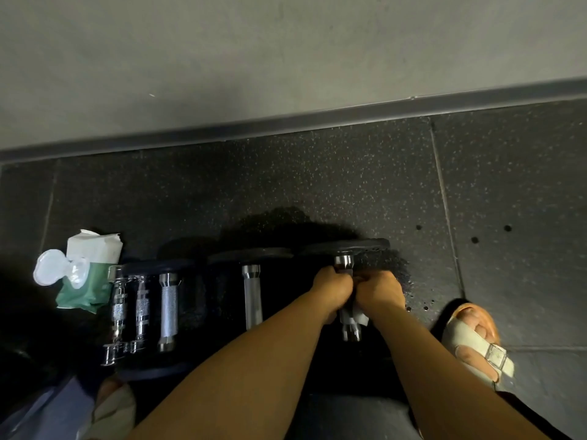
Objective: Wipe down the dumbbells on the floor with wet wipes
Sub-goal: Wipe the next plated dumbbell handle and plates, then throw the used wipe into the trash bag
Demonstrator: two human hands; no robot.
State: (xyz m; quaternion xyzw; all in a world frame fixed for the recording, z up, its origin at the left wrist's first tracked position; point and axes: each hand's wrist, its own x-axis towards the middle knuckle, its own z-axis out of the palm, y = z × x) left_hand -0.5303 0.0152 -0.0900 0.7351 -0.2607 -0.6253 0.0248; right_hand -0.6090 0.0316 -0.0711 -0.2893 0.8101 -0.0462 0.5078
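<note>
At the far left a green and white pack of wet wipes (90, 281) lies on the dark speckled rubber floor (333, 185), its clear lid flipped open and a white sheet standing up from the top. Just beside it two thin chrome bars (119, 312) lie side by side, and next to them a dumbbell with a knurled handle (168, 309), its black plates dark against the shadow. Further right comes a dumbbell with a smooth handle (252, 296), partly crossed by the left forearm. The rightmost dumbbell (344, 261) lies on the floor with its far black plate toward the grey wall (286, 52). Both fists meet on its handle: the left hand (333, 290) is curled round the bar, and the right hand (379, 292), touching it, is curled round the bar as well, with a white wipe (360, 319) bunched under it (only a crumpled corner shows below the fist). Below the wipe the near chrome collar shines. At the right edge a foot in a pale buckled sandal (479, 344) stands near that dumbbell.
</note>
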